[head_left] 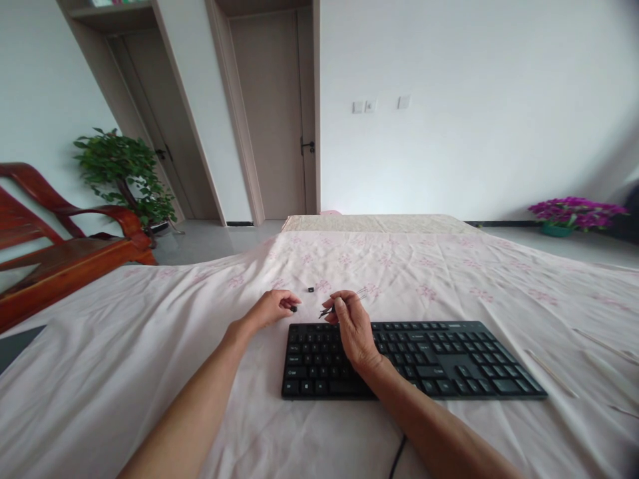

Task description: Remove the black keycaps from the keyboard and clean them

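A black keyboard (439, 362) lies on a table under a pale cloth with pink flowers (150, 359). My left hand (272, 308) rests on the cloth just past the keyboard's far left corner and pinches a small black keycap (294, 308) in its fingertips. My right hand (353, 326) hovers over the keyboard's upper left keys and grips a thin wire key puller (344, 303) that points to the left. Another loose black keycap (310, 289) sits on the cloth beyond both hands.
A cable (397, 459) runs off the keyboard's near edge. A red wooden chair (60, 246) stands at the left with a potted plant (122, 173) behind it. Purple flowers (574, 214) sit on the floor at the right. Closed doors (272, 113) are at the back.
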Tool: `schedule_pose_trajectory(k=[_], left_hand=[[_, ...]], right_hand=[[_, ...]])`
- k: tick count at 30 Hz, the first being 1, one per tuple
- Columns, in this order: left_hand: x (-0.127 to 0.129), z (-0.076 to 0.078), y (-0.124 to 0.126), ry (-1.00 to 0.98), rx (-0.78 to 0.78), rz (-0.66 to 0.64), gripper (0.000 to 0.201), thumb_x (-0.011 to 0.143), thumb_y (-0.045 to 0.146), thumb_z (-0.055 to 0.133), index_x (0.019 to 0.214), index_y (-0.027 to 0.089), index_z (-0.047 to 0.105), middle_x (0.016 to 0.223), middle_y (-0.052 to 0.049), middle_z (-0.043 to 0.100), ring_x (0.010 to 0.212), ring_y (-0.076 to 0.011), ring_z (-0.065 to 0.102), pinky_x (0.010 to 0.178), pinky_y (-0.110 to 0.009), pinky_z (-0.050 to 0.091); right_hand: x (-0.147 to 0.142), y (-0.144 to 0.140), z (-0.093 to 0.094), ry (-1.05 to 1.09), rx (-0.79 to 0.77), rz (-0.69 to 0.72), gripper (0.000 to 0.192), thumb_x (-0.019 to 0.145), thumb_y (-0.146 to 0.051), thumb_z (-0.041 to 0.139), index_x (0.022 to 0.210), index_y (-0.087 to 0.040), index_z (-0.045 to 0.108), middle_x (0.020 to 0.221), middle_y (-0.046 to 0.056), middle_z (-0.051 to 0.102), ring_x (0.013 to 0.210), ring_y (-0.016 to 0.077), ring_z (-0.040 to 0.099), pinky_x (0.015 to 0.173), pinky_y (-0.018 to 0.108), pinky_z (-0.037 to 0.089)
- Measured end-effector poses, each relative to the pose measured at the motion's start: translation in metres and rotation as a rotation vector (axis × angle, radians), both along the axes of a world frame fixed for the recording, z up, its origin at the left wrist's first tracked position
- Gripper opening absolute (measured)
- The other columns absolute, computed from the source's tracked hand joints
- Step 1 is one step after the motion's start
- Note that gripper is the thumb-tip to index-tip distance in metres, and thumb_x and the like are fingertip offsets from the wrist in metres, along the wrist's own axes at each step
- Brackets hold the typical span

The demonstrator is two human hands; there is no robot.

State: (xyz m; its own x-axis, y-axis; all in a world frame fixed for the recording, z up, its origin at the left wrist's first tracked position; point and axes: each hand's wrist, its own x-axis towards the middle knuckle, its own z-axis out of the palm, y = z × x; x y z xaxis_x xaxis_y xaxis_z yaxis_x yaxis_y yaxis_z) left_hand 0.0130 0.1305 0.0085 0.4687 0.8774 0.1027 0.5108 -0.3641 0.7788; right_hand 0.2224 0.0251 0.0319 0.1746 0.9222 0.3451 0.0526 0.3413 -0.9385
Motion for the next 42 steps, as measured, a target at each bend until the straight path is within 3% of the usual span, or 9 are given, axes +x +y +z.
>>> schedule_pose_trajectory(k=[3,6,9,16,20,26,29,34,42], left_hand=[[-0.001,0.004,0.008,-0.007,-0.004,-0.004,0.031,0.070,0.026,0.063,0.099,0.015,0.070,0.094,-0.006,0.072,0.084,-0.0179,0.064,0.075,-0.027,0.049],[0.007,0.008,0.020,0.030,0.103,0.054,0.028,0.079,0.034,0.056,0.096,0.017,0.071,0.092,-0.004,0.072,0.084,-0.0178,0.065,0.075,-0.026,0.049],[0.026,0.008,0.034,0.138,0.235,0.083,0.026,0.078,0.030,0.057,0.097,0.018,0.071,0.095,-0.004,0.072,0.087,-0.0169,0.065,0.078,-0.025,0.048],[0.058,0.003,0.056,0.246,0.286,0.019,0.021,0.071,0.020,0.061,0.088,0.021,0.074,0.091,-0.003,0.072,0.085,-0.0184,0.063,0.079,-0.026,0.046],[0.044,0.007,0.056,0.277,0.278,0.013,0.021,0.073,0.021,0.059,0.088,0.020,0.073,0.091,-0.003,0.072,0.085,-0.0179,0.063,0.078,-0.025,0.045],[-0.016,0.018,0.035,0.323,0.254,0.011,0.018,0.071,0.020,0.059,0.083,0.019,0.073,0.085,-0.002,0.072,0.079,-0.0173,0.063,0.071,-0.024,0.044],[-0.033,0.021,0.021,0.313,0.219,-0.039,0.016,0.072,0.021,0.060,0.082,0.020,0.072,0.086,-0.002,0.071,0.078,-0.0169,0.063,0.072,-0.024,0.044],[-0.025,0.016,0.004,0.259,0.226,-0.087,0.016,0.072,0.020,0.061,0.084,0.020,0.072,0.084,-0.002,0.070,0.079,-0.0169,0.062,0.073,-0.024,0.043],[-0.017,0.003,0.002,0.226,0.219,-0.011,0.018,0.071,0.022,0.064,0.086,0.020,0.072,0.085,-0.002,0.068,0.077,-0.0163,0.061,0.072,-0.024,0.044]], right_hand=[[0.000,0.000,0.000,0.003,0.000,-0.006,0.026,0.093,-0.044,0.041,0.098,-0.020,0.051,0.087,0.003,0.064,0.066,0.0127,0.060,0.065,0.028,0.051],[0.000,0.000,-0.001,0.002,-0.003,-0.002,0.026,0.093,-0.044,0.041,0.098,-0.020,0.051,0.087,0.004,0.064,0.066,0.0129,0.060,0.064,0.028,0.051],[0.000,0.000,-0.001,0.003,-0.001,0.006,0.026,0.093,-0.044,0.041,0.097,-0.020,0.051,0.088,0.004,0.064,0.066,0.0130,0.061,0.064,0.028,0.051],[0.001,0.000,-0.001,0.009,-0.015,0.008,0.026,0.093,-0.044,0.041,0.097,-0.020,0.051,0.090,0.004,0.064,0.067,0.0131,0.061,0.065,0.028,0.051],[0.001,-0.001,-0.001,0.008,-0.013,0.003,0.027,0.093,-0.044,0.041,0.098,-0.020,0.051,0.090,0.004,0.065,0.067,0.0132,0.061,0.065,0.028,0.052],[0.001,0.000,-0.001,-0.003,-0.009,0.002,0.026,0.093,-0.044,0.042,0.097,-0.020,0.050,0.087,0.004,0.065,0.066,0.0133,0.061,0.064,0.028,0.051],[0.000,0.000,-0.001,0.004,-0.010,0.007,0.025,0.092,-0.044,0.043,0.097,-0.020,0.051,0.086,0.004,0.065,0.066,0.0135,0.061,0.064,0.028,0.051],[0.000,0.000,-0.001,-0.011,-0.010,-0.009,0.026,0.092,-0.044,0.043,0.098,-0.020,0.051,0.086,0.004,0.065,0.065,0.0137,0.061,0.065,0.029,0.051],[-0.001,0.000,0.000,-0.031,-0.002,-0.004,0.026,0.092,-0.044,0.043,0.097,-0.020,0.051,0.085,0.004,0.065,0.064,0.0135,0.061,0.063,0.029,0.051]])
